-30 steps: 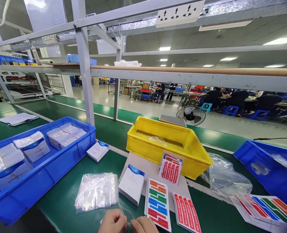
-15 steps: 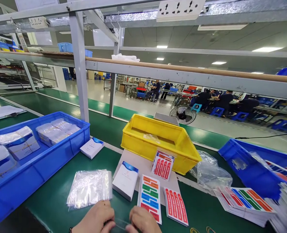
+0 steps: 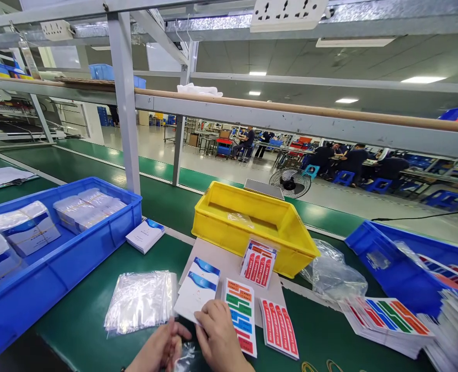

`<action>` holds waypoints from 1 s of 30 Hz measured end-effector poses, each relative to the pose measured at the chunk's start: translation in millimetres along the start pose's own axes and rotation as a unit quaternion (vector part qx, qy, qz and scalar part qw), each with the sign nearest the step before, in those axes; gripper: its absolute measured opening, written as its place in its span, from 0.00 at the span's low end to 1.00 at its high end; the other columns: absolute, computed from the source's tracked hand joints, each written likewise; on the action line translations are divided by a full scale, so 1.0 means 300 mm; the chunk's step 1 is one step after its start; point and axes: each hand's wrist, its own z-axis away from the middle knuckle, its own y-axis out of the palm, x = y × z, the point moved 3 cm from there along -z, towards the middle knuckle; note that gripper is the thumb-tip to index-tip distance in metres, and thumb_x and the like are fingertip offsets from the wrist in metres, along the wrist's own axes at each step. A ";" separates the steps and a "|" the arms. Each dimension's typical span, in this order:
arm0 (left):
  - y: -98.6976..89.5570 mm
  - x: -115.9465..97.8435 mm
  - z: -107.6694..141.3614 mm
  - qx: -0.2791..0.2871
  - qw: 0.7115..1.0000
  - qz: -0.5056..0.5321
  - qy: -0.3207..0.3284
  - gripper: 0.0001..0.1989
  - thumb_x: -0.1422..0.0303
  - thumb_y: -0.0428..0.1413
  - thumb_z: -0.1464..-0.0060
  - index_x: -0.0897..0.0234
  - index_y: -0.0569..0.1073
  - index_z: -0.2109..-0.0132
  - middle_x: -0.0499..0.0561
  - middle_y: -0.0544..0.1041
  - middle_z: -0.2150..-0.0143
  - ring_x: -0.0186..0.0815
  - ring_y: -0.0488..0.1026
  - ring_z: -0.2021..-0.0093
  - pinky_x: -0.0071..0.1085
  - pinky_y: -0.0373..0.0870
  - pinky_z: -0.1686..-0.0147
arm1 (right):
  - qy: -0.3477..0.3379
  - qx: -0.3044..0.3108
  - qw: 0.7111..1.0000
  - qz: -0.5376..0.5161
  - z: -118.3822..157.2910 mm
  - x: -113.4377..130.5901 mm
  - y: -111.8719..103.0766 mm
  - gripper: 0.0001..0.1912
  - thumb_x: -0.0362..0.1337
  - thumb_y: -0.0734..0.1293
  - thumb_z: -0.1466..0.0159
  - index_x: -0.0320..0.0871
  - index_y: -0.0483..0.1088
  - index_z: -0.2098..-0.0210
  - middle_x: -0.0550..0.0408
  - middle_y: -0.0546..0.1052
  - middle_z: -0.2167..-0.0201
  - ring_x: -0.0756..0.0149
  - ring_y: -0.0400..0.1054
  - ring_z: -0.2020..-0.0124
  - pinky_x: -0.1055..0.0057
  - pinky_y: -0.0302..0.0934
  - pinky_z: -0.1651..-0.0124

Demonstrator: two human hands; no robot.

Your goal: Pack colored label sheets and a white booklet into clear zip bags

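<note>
My right hand (image 3: 220,333) pinches the lower edge of a white and blue leaflet (image 3: 198,289), tilted over the stack of the same leaflets. Beside it, my left hand (image 3: 162,347) has its fingers closed on a clear plastic bag (image 3: 187,356) at the bottom edge of the view. A pile of clear bags (image 3: 141,300) lies left of the leaflets. Right of them are a sheet of coloured stickers (image 3: 241,315) and a stack of red sticker sheets (image 3: 279,328). More red stickers (image 3: 258,262) lean against the yellow bin.
The yellow bin (image 3: 232,230) stands behind the stacks. A blue bin (image 3: 77,253) with bundled leaflets and bags is on the left, another blue bin (image 3: 399,268) on the right. Striped sticker sheets (image 3: 391,323), rubber bands (image 3: 308,367) and crumpled plastic (image 3: 335,274) lie to the right.
My right hand has moved up from the clear bag to the leaflet stack and taken hold of a leaflet, now tilted. My left hand has stayed low with the bag.
</note>
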 end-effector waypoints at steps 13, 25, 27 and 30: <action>0.039 -0.022 0.010 0.028 0.959 0.261 -0.107 0.18 0.66 0.63 0.59 0.74 0.74 0.61 0.59 0.81 0.68 0.44 0.78 0.66 0.32 0.71 0.66 | 0.047 0.067 0.987 0.141 0.215 -0.199 -0.160 0.30 0.38 0.69 0.49 0.47 0.62 0.47 0.46 0.74 0.57 0.43 0.65 0.54 0.49 0.62 0.57; 0.065 0.013 -0.010 0.070 0.955 0.253 -0.139 0.25 0.62 0.65 0.60 0.76 0.73 0.56 0.61 0.80 0.67 0.49 0.76 0.62 0.37 0.67 0.62 | 0.044 -0.046 0.997 0.038 0.126 -0.131 -0.221 0.11 0.31 0.58 0.36 0.44 0.70 0.59 0.51 0.75 0.66 0.62 0.69 0.63 0.54 0.60 0.51; 0.081 0.000 -0.011 0.073 0.949 0.275 -0.138 0.28 0.57 0.62 0.58 0.76 0.73 0.55 0.61 0.80 0.66 0.49 0.76 0.61 0.38 0.68 0.61 | -0.015 -0.084 0.996 0.037 0.116 -0.059 -0.174 0.11 0.32 0.57 0.36 0.44 0.69 0.58 0.51 0.75 0.68 0.63 0.69 0.65 0.56 0.60 0.53; 0.095 -0.012 -0.013 0.050 0.945 0.293 -0.139 0.29 0.54 0.61 0.57 0.73 0.73 0.53 0.59 0.80 0.66 0.48 0.76 0.61 0.39 0.69 0.60 | -0.114 -0.111 0.987 0.024 0.109 0.043 -0.089 0.13 0.39 0.54 0.32 0.43 0.69 0.62 0.55 0.74 0.76 0.66 0.68 0.70 0.61 0.61 0.57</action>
